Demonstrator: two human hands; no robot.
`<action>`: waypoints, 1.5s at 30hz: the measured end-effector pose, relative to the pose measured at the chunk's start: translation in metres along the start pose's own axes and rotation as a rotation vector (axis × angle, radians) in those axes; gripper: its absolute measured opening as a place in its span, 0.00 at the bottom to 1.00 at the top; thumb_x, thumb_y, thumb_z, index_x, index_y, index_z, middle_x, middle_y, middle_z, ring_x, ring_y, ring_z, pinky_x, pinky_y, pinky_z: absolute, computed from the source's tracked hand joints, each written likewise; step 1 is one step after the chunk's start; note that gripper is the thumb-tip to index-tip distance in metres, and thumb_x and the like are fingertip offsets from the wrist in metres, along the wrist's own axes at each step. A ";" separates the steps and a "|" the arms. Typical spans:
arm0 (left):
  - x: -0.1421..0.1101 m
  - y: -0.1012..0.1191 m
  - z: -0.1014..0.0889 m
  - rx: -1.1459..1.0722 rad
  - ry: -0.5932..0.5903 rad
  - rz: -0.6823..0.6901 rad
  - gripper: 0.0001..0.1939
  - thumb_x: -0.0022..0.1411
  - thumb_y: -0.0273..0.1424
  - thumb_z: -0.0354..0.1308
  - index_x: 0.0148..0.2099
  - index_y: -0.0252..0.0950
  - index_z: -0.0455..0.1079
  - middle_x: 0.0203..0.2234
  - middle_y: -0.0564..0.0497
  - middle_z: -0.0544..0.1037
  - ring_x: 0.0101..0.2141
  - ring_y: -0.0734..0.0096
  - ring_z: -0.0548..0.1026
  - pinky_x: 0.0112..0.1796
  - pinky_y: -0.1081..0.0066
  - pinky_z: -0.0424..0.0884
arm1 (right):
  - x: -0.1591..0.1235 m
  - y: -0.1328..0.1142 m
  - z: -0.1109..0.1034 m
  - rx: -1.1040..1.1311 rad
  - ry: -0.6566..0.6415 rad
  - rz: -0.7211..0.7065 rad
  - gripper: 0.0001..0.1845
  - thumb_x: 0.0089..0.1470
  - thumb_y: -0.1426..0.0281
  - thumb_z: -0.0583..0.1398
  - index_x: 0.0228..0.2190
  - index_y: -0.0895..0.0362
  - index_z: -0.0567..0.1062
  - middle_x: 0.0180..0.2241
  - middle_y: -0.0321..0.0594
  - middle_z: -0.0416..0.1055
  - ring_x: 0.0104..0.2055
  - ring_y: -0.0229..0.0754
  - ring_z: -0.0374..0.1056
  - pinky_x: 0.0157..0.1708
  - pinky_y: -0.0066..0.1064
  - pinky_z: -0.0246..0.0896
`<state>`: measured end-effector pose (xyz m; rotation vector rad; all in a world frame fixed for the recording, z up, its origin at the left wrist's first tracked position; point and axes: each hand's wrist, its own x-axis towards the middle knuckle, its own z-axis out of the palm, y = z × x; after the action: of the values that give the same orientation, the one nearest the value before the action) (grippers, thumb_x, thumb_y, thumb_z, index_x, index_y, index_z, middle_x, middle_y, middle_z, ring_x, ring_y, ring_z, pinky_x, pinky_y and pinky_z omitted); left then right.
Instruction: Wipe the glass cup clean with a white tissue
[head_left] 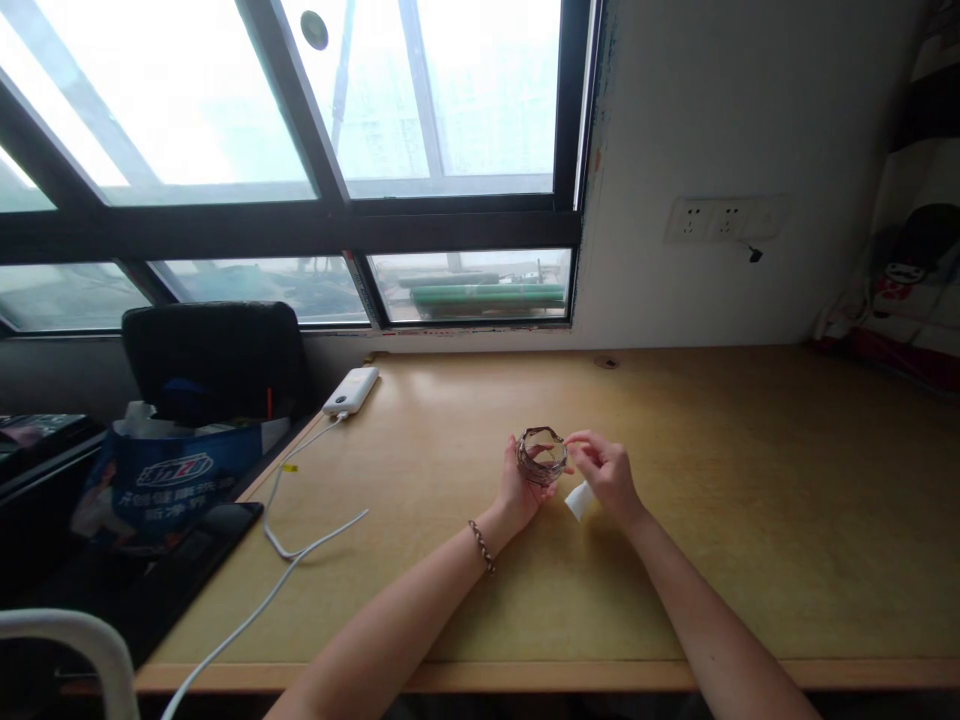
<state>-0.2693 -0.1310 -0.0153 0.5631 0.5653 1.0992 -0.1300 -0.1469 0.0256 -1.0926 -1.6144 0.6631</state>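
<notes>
A small clear glass cup [541, 455] with a faceted rim is held just above the wooden desk [750, 500], near its middle. My left hand [517, 492] wraps round it from the left and below. My right hand [606, 472] is at the cup's right side, fingers pinched at its rim, with a small white piece of paper or cloth [579, 499] showing under the palm. A braided band sits on my left wrist.
A white power bank [351, 390] lies at the desk's back left, its white cable [300, 545] trailing toward the front edge. Left of the desk stand a blue printed bag [169, 480] and a dark chair back [214, 355]. Wall sockets [724, 218] sit above the desk.
</notes>
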 end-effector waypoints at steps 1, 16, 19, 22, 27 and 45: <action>0.001 0.000 -0.001 -0.008 0.036 0.039 0.32 0.52 0.54 0.38 0.41 0.30 0.64 0.21 0.46 0.73 0.15 0.75 0.66 0.14 0.77 0.56 | -0.001 -0.002 0.003 -0.100 -0.090 -0.042 0.09 0.45 0.65 0.56 0.29 0.56 0.71 0.14 0.29 0.56 0.15 0.31 0.51 0.17 0.23 0.44; 0.009 0.010 -0.009 0.375 0.021 0.174 0.30 0.54 0.52 0.39 0.42 0.31 0.62 0.27 0.43 0.75 0.17 0.75 0.69 0.20 0.75 0.62 | 0.029 0.048 -0.039 -0.683 -0.005 0.111 0.11 0.45 0.63 0.57 0.33 0.54 0.67 0.26 0.40 0.72 0.28 0.41 0.68 0.25 0.25 0.53; 0.008 0.009 -0.009 0.436 0.028 0.164 0.29 0.53 0.51 0.40 0.39 0.30 0.64 0.26 0.43 0.75 0.17 0.75 0.69 0.20 0.75 0.62 | 0.050 0.078 -0.090 -0.772 0.034 0.172 0.11 0.43 0.63 0.59 0.31 0.54 0.67 0.28 0.40 0.72 0.30 0.42 0.68 0.25 0.25 0.52; 0.010 0.007 -0.009 0.478 0.016 0.157 0.29 0.53 0.51 0.40 0.39 0.29 0.64 0.26 0.43 0.75 0.18 0.75 0.69 0.21 0.75 0.62 | 0.066 0.109 -0.137 -0.882 0.032 0.249 0.12 0.42 0.62 0.59 0.29 0.55 0.68 0.28 0.42 0.72 0.30 0.42 0.67 0.24 0.25 0.51; 0.010 0.004 -0.009 0.524 -0.002 0.167 0.27 0.54 0.49 0.42 0.37 0.29 0.65 0.25 0.43 0.75 0.18 0.75 0.69 0.22 0.74 0.62 | 0.081 0.143 -0.183 -1.003 -0.013 0.367 0.14 0.41 0.59 0.59 0.28 0.57 0.70 0.27 0.43 0.71 0.29 0.42 0.66 0.23 0.26 0.49; 0.008 -0.004 -0.008 0.694 -0.035 0.199 0.25 0.55 0.48 0.42 0.33 0.30 0.68 0.23 0.45 0.74 0.18 0.75 0.68 0.22 0.74 0.63 | 0.087 0.183 -0.216 -1.003 -0.100 0.445 0.14 0.38 0.62 0.61 0.29 0.56 0.70 0.27 0.43 0.71 0.28 0.43 0.65 0.23 0.27 0.49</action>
<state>-0.2698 -0.1240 -0.0252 1.2594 0.8796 1.0644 0.1284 -0.0103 -0.0211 -2.2111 -1.8355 0.1323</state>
